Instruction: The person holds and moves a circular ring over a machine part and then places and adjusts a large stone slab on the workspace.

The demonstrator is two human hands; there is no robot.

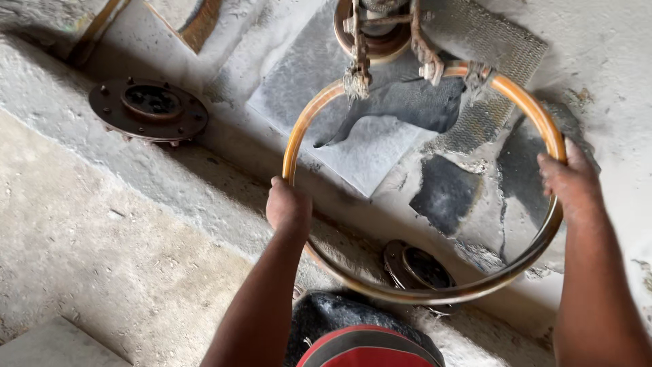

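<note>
While both hands — left hand [288,206], right hand [569,178] — clench the ring handle [407,293] at centre frame, grinding looks midway: 1 slab [353,146] dusty.

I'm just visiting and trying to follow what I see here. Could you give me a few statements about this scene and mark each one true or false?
1. Both hands grip one large metal ring. True: the left hand holds its left side, the right hand its right side.
2. The ring lies flat on the floor, untouched. False: it is held, and its top meets the machine head.
3. A rusty round flange sits to the left, apart from the ring. True.
4. The right hand holds a hammer. False: it holds only the ring.
5. The floor is clean and polished. False: it is rough and dusty.
</note>
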